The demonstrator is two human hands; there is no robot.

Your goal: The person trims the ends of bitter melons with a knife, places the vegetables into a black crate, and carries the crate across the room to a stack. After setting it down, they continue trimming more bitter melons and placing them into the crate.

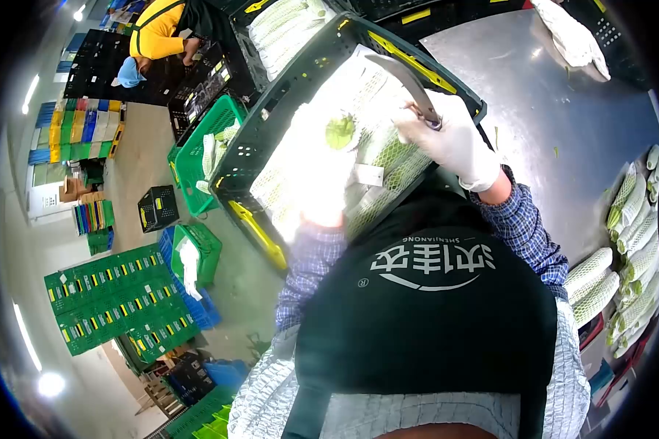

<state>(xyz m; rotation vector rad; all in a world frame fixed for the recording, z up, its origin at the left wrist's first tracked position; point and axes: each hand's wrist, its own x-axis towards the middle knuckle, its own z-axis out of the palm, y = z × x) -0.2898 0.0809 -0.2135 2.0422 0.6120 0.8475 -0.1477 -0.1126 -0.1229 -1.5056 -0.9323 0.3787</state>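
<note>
My right hand [454, 139], in a white glove, is closed around a knife [406, 80] whose curved blade points up and left over the dark green crate [231, 164]. Strong glare washes out my gloved left hand [322, 186] above the crate's near left part, blurring its finger outlines. It appears closed on a net-wrapped green vegetable [340, 132], whose round pale green end faces up. Long green vegetables in white foam netting [395, 157] fill the crate below both hands. A small white label [368, 175] lies among them.
A metal table [520, 88] extends right, with a white cloth-like item [572, 36] at its far edge. Netted vegetables [637, 241] are piled at far right. Green baskets [211, 146] stand left. A person in yellow [157, 33] bends over black crates behind.
</note>
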